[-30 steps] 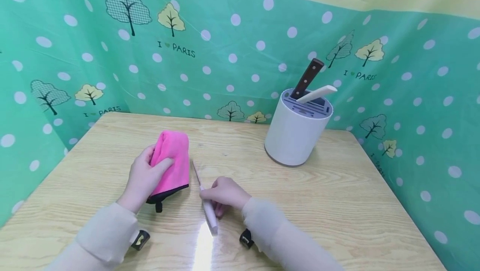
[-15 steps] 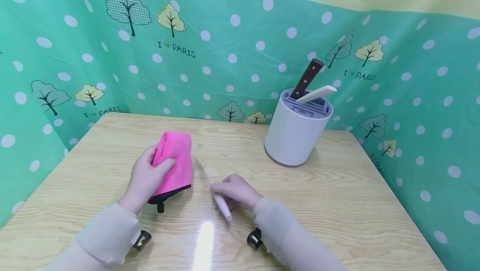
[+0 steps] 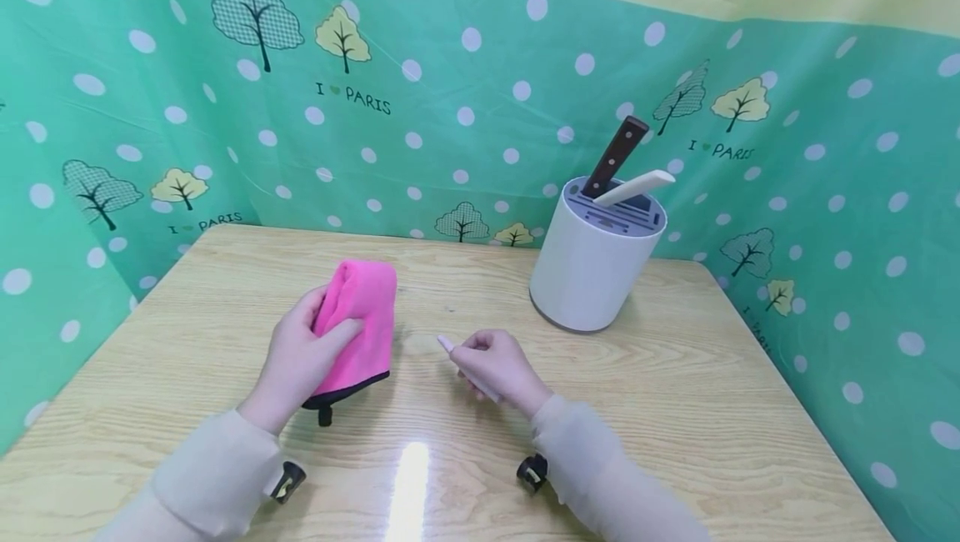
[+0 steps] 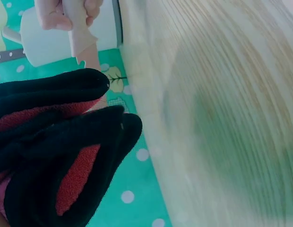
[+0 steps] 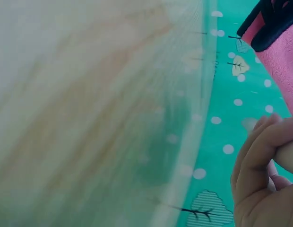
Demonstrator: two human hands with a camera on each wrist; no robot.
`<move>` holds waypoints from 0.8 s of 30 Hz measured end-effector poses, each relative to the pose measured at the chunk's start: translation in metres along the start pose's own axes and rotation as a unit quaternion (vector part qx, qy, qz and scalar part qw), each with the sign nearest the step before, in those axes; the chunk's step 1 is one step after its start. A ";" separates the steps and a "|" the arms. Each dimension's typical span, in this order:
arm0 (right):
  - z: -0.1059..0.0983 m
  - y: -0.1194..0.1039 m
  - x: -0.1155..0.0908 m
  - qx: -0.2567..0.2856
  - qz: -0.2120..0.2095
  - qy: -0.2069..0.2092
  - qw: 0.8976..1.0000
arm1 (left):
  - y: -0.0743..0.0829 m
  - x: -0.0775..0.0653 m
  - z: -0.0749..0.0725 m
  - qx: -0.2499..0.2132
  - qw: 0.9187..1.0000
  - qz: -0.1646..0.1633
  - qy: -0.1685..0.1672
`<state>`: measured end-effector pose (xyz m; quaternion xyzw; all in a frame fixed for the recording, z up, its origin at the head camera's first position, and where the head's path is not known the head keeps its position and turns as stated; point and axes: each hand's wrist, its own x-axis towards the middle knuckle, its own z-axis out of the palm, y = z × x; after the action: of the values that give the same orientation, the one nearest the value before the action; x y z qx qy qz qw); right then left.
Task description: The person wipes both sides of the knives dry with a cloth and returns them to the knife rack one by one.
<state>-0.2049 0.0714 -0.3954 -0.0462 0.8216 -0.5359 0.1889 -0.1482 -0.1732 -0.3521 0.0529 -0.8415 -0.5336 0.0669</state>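
Note:
My left hand (image 3: 296,358) grips a folded pink cloth (image 3: 369,317) with a black edge and a small black loop, thumb across its front. In the left wrist view the cloth's black borders (image 4: 61,137) fill the left side. To the right of the cloth, my right hand (image 3: 501,365) holds a knife by its white handle (image 3: 446,343), above the wooden table. The left wrist view shows the handle (image 4: 76,21) between the fingers, with the knife's blade (image 4: 91,56) partly behind the cloth. The right wrist view has the curled fingers (image 5: 253,156) at its right edge.
A white round knife block (image 3: 588,267) stands at the back right of the wooden table (image 3: 660,409). In its slots are a dark-handled knife (image 3: 615,157) and a white-handled knife (image 3: 636,188). A green dotted curtain (image 3: 450,67) hangs behind and at both sides.
My right hand has moved right and away from me with the knife, which has turned so its blade hardly shows in the head view. My left hand and the cloth have shifted slightly right.

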 end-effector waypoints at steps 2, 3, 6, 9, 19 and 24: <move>-0.004 -0.002 -0.004 -0.026 -0.011 0.013 1.000 | 0.002 -0.002 0.000 0.003 1.000 0.006 0.000; -0.006 -0.003 -0.005 -0.036 -0.015 0.018 0.999 | 0.003 -0.003 0.000 0.006 1.000 0.008 0.001; -0.011 -0.003 -0.011 -0.060 -0.039 0.026 0.997 | 0.005 -0.005 0.000 0.011 1.000 0.017 0.002; -0.017 -0.003 -0.015 -0.081 -0.058 0.032 0.994 | 0.008 -0.006 0.001 0.009 1.000 0.021 -0.003; -0.025 0.000 -0.025 -0.245 -0.145 0.049 0.957 | 0.018 -0.014 0.002 0.012 0.998 0.051 -0.020; -0.028 -0.001 -0.031 -0.306 -0.187 0.043 0.933 | 0.020 -0.016 0.001 0.034 0.996 0.085 -0.020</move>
<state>-0.1864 0.1032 -0.3764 -0.2312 0.9296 -0.2859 0.0267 -0.1325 -0.1609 -0.3349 -0.0275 -0.8615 -0.4983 0.0935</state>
